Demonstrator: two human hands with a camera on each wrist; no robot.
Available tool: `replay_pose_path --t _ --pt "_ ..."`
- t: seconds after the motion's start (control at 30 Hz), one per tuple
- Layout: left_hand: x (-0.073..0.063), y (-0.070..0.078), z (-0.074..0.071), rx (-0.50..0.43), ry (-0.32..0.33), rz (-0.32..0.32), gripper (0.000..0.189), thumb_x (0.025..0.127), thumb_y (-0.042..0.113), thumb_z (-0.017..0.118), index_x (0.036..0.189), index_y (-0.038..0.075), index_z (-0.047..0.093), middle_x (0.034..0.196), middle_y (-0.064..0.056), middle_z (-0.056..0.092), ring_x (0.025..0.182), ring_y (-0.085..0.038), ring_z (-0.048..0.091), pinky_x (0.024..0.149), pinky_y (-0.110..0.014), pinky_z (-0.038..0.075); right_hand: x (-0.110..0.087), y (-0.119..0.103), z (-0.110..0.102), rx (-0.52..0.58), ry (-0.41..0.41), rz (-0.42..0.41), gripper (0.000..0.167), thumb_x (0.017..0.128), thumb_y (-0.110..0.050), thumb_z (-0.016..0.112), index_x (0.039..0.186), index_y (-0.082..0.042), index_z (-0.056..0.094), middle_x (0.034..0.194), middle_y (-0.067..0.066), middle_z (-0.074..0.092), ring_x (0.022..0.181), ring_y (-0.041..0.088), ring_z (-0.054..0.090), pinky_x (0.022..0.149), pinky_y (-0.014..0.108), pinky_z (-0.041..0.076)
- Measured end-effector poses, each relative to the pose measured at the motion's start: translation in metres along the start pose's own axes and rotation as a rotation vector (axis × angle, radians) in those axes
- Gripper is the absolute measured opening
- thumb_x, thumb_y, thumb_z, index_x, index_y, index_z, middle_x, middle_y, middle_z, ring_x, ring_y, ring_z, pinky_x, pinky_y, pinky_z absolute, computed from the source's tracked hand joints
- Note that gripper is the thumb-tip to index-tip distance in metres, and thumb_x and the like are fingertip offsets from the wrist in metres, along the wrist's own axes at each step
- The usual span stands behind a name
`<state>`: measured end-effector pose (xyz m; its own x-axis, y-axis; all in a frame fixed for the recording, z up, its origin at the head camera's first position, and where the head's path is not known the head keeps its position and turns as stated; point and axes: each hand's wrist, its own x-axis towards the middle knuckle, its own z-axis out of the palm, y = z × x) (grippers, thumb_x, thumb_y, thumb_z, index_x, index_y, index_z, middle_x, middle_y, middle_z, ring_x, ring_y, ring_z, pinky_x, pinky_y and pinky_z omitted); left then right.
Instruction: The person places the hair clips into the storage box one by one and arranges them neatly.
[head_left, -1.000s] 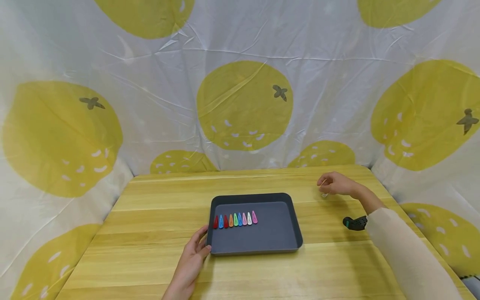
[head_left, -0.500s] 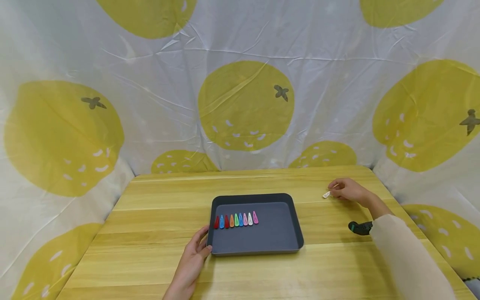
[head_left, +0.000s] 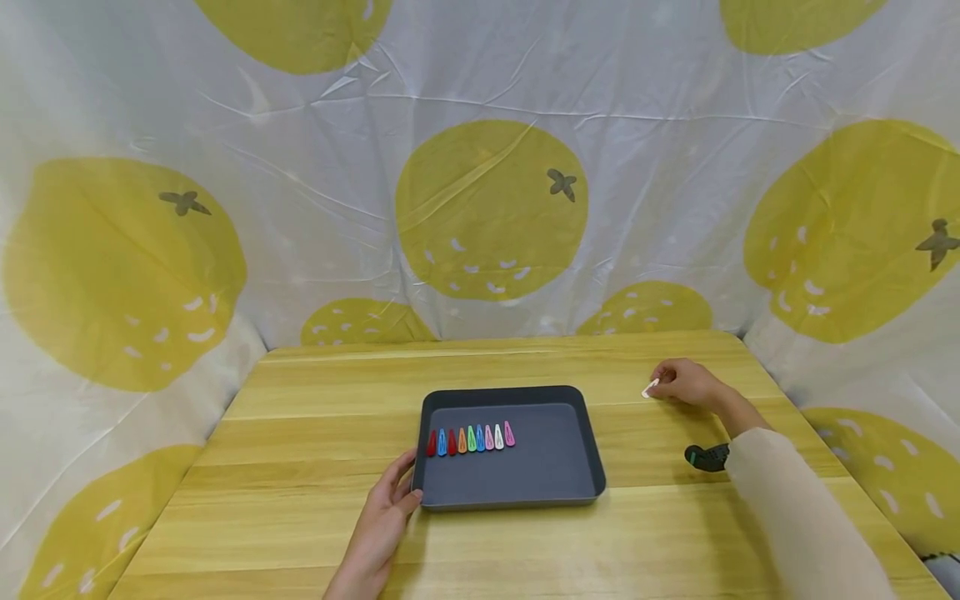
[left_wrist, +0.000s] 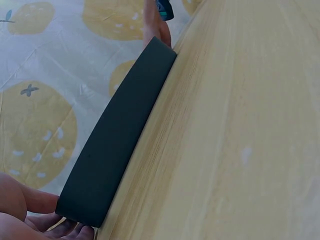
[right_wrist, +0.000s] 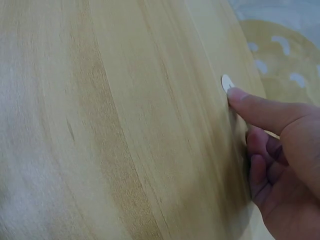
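Pressing a fingertip on a small white hair clip [head_left: 650, 388] lying flat on the wooden table [head_left: 300, 500], the right hand [head_left: 686, 383] sits well right of the dark tray [head_left: 585, 433]. The left hand [head_left: 382, 521] rests relaxed, fingers touching the tray's near left corner. Coloured clips [head_left: 471, 438] line the tray.
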<state>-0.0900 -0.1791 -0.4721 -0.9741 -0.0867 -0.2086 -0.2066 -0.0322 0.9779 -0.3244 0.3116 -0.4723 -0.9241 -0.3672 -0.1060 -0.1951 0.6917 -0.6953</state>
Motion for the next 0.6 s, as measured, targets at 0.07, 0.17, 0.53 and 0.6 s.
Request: replay_pose_path --t 0.07,0.17,0.53,0.6 --pt "-0.0005 -0.0003 0.0001 -0.004 0.002 -0.003 0.060 0.102 -0.010 0.043 0.160 0.001 0.030 0.165 -0.024 0.022 0.149 -0.046 0.024 0.117 -0.057 0.029 -0.0002 -0.0011 0.0009 0.005 0.000 0.005 0.022 0.097 -0.019 0.075 0.100 0.001 0.066 0.088 0.007 0.062 0.077 0.021 0.050 0.067 0.031 0.043" --pt "-0.0011 -0.0003 -0.0004 -0.005 0.000 -0.005 0.060 0.102 -0.010 0.043 0.160 0.001 0.029 0.166 -0.024 0.022 0.149 -0.046 0.024 0.117 -0.057 0.029 -0.0010 -0.0017 0.0014 0.018 -0.006 -0.008 0.021 0.098 -0.017 0.074 0.099 0.003 0.066 0.088 0.008 0.062 0.077 0.020 0.049 0.067 0.031 0.042" --pt "0.0013 -0.0020 -0.0016 -0.003 -0.006 0.008 0.061 0.103 -0.010 0.043 0.160 0.000 0.028 0.165 -0.025 0.021 0.149 -0.047 0.024 0.117 -0.058 0.029 0.0000 0.0043 0.0014 0.062 0.016 -0.024 0.017 0.099 -0.017 0.072 0.104 0.000 0.071 0.093 0.008 0.065 0.082 0.022 0.050 0.070 0.031 0.043" --pt "0.0018 -0.0021 -0.0012 -0.001 -0.002 0.008 0.061 0.102 -0.010 0.044 0.160 0.001 0.029 0.165 -0.025 0.022 0.149 -0.047 0.024 0.117 -0.058 0.029 -0.0008 0.0048 0.0008 0.060 0.023 -0.018 0.017 0.100 -0.018 0.072 0.104 -0.002 0.073 0.097 0.008 0.067 0.083 0.023 0.051 0.072 0.032 0.044"
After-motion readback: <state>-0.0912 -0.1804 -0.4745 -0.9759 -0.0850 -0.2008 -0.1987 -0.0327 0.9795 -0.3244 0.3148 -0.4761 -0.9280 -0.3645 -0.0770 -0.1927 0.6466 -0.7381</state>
